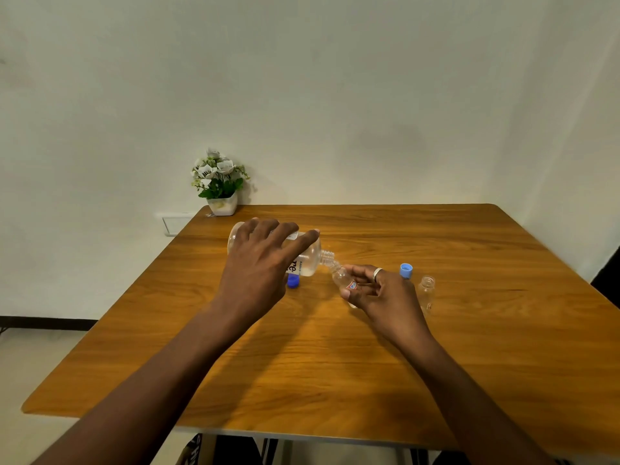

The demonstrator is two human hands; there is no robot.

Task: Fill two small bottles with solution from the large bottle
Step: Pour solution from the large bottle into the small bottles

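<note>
My left hand [260, 263] grips the large clear bottle [310, 258] from above and holds it tipped almost flat, its open neck pointing right. That neck meets the mouth of a small clear bottle [342, 278], which my right hand [379, 290] holds tilted towards it above the table. A second small bottle [426, 292] stands upright and uncapped just right of my right hand. A dark blue cap [293, 281] lies under the large bottle. A light blue cap [406, 270] sits behind my right hand.
The wooden table [335, 364] stands against a white wall. A white pot of artificial flowers [219, 186] sits at its far left corner. A wall socket [176, 224] is left of the table edge.
</note>
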